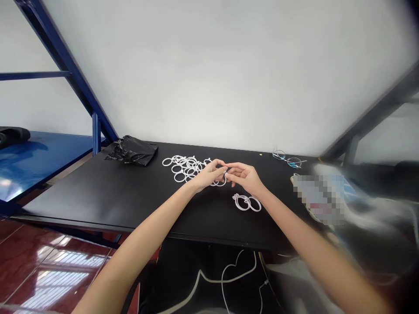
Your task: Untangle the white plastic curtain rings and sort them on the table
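Note:
My left hand (209, 175) and my right hand (244, 178) meet above the middle of the black table. Between their fingertips they pinch one white ring (222, 183), which hangs below the fingers. Its small top part is partly covered by the fingertips. Just left of my left hand lies a pile of white rings (180, 176), overlapping one another, each with a little eyelet. Below my right hand rests a smaller group of white rings (242, 203).
A crumpled black plastic bag (132, 150) lies at the back left of the table (108, 196). Eyeglasses (293, 162) rest at the back right. Plastic wrapping (369, 205) and a blurred-out object (319, 199) are on the right. White cables (225, 279) hang below the front edge.

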Demonstrator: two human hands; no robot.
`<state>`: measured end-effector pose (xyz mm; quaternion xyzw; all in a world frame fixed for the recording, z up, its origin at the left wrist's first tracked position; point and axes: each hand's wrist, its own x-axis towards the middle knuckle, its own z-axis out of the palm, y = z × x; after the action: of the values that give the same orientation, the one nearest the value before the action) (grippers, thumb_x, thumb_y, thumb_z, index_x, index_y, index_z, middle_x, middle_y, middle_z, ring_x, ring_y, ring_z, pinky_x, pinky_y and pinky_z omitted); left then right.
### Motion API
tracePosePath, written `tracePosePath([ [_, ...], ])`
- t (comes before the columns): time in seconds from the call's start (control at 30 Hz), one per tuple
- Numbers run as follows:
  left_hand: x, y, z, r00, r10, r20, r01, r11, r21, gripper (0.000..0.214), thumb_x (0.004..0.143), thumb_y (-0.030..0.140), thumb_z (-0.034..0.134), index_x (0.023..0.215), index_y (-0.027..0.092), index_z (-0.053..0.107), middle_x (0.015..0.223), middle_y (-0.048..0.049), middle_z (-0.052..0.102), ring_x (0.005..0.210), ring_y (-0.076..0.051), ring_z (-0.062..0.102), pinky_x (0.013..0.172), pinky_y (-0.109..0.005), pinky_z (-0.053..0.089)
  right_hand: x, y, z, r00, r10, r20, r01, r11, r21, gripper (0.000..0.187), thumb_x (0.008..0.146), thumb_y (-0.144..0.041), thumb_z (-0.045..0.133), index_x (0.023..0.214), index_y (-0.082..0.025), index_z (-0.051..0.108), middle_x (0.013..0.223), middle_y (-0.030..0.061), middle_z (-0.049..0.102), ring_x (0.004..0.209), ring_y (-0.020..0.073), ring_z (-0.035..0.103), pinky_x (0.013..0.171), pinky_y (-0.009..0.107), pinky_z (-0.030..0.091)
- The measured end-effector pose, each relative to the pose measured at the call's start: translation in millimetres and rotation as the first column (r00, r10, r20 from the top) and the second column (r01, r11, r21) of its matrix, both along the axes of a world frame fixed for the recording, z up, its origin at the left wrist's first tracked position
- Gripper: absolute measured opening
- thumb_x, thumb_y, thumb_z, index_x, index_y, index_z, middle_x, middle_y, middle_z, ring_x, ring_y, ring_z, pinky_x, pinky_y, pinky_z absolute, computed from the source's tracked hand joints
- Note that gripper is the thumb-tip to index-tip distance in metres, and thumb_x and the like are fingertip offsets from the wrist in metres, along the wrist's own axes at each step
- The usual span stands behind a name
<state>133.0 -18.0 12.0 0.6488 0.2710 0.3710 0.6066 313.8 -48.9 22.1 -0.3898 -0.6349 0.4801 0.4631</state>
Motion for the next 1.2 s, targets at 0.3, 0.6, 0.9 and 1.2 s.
tracePosePath([
  [0.3,5.7,-6.1,4.4,0.995,0.001,0.096,0.026,0.96,-0.278,0.017,0.085,0.031,0.057,0.09,0.021,0.045,0.05,0.0129,0.023,0.04,-0.004,0.02,0.045,-0.017,0.026,-6.5,-0.2,-6.0,1.0,0.016,-0.024,-0.016,1.0,0.009,0.04,0.068,-0.035,0.082,0.1,-0.018,0.066,0.073,-0.0002,0.065,0.063,0.0137,0.063,0.051,0.026,0.055],
  [0.6,10.4,-6.6,8.2,0.984,0.17,0.044,-0.154,0.957,-0.247,0.011,0.086,0.033,0.041,0.087,0.022,0.04,0.056,0.008,0.04,0.036,-0.005,0.022,0.039,-0.018,0.017,-15.9,-10.6,-12.3,0.999,-0.01,0.053,0.006,0.997,0.083,0.025,0.076,-0.037,0.077,0.089,-0.018,0.068,0.07,0.0011,0.068,0.06,0.0139,0.064,0.06,0.03,0.056],
  [0.9,7.6,-25.8,3.0,0.912,0.389,-0.128,-0.187,0.673,0.715,0.027,0.097,0.035,0.036,0.079,0.019,0.049,0.069,-0.0007,0.055,0.06,-0.013,0.048,0.061,-0.026,0.037,-15.1,-16.3,-8.8,0.98,-0.189,0.054,0.164,0.938,0.306,0.028,0.081,-0.045,0.071,0.074,-0.02,0.063,0.066,0.001,0.067,0.061,0.0163,0.067,0.062,0.03,0.056],
  [1.2,5.7,-22.9,-2.0,0.878,0.452,-0.158,-0.191,0.633,0.75,0.036,0.099,0.031,0.029,0.066,0.021,0.043,0.064,-0.0021,0.049,0.056,-0.015,0.045,0.06,-0.027,0.035,-22.5,-21.1,-10.9,0.978,-0.197,0.074,0.164,0.933,0.321,0.03,0.078,-0.049,0.073,0.07,-0.021,0.063,0.067,0.0028,0.069,0.063,0.0198,0.068,0.064,0.034,0.058],
])
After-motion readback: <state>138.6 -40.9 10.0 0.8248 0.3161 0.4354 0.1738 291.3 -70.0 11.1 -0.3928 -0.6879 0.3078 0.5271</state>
